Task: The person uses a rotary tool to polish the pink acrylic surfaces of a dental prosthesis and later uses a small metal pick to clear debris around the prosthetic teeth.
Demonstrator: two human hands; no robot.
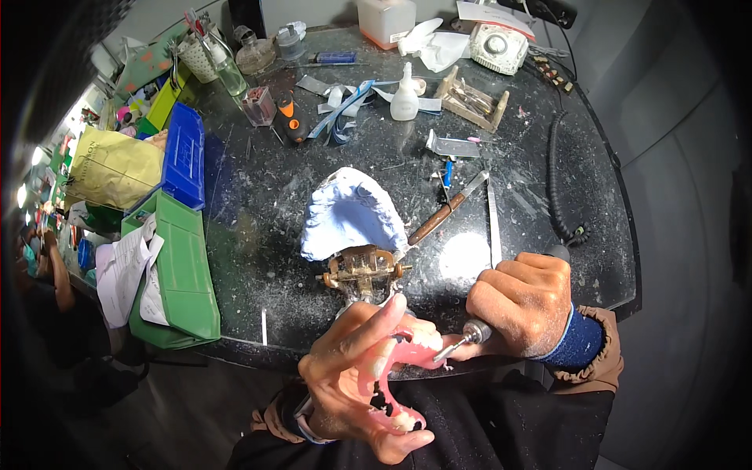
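My left hand (345, 360) grips a pink denture plate (415, 352) with pale teeth and dark openings, its thumb and a raised finger along it. My right hand (517, 301) is closed round a silver rotary handpiece (478, 331), whose thin bur points down-left at the plate's right part, touching or very near it. Just beyond, a pale blue plaster model (348, 211) rests on a brass articulator (360, 270), partly hidden by my left hand.
Green (176, 298) and blue (182, 157) bins line the left side. A brown-handled knife (439, 216) and coiled cord (558, 180) lie rightward; a white bottle (404, 102), wooden holder (470, 102) and strips stand or lie behind. Another person's arm (59, 266) shows far left.
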